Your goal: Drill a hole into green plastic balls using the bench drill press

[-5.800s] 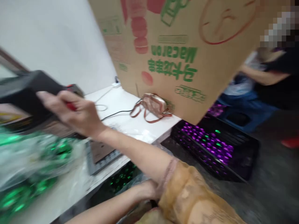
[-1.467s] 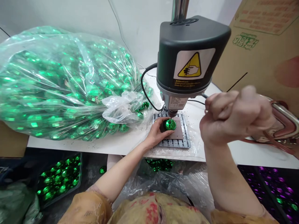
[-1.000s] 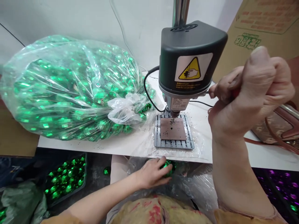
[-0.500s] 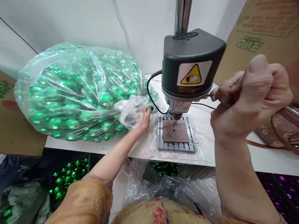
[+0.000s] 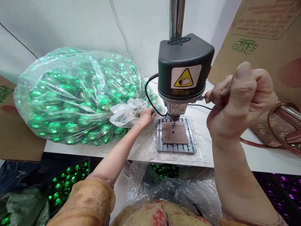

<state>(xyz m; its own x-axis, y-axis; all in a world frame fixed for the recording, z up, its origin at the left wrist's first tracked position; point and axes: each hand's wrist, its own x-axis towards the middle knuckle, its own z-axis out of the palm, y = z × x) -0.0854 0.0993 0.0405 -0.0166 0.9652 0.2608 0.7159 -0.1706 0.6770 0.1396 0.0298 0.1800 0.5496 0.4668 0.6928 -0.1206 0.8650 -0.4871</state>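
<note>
Hands well apart. Right hand [image 5: 244, 103] in a fist round the drill press lever [image 5: 199, 98], grip mostly hidden inside the fingers. Left hand [image 5: 146, 118] at the gathered mouth of the clear plastic bag [image 5: 70, 56]; fingers bent, green glint beneath, can't tell if clamped on a ball or only touching.

Green faceted balls [image 5: 103, 100]: packed in the bag on the white table [image 5: 249, 157], left of the bench drill press [image 5: 185, 69]. More under the table. Brown pad [image 5: 175, 136] with 1 dark hole lies on the slotted base plate [image 5: 176, 149], chips scattered over it; no ball on it. Drill bit [image 5: 174, 123] over the pad; tip contact unclear.

Doing it well, my judgement: pinch 1 ball by its sides with the left fingertips, free it without dragging the film out; loose plastic near the bit could snag. Glossy facets look slippery, so 2-sided grip, light squeeze. Right fist should hold the lever steady, no pull while left fingers are near the bit. Brushing chips off the pad would help a ball sit stable.
</note>
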